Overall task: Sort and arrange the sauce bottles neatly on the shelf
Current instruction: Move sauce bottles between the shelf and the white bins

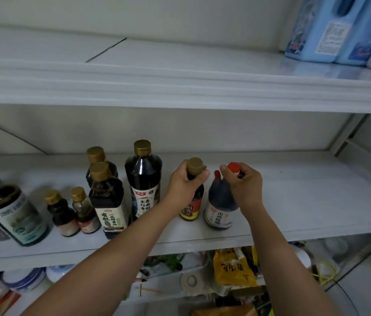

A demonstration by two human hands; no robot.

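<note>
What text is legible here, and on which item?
"永春红曲香醋": tall bottle.
"有机": square bottle; its smaller print is unreadable.
"山西陈醋": red-capped jug in right hand.
Partly hidden, unreadable: red-labelled bottle in left hand.
Blurred: big left bottle, blue jugs, yellow bag.
</note>
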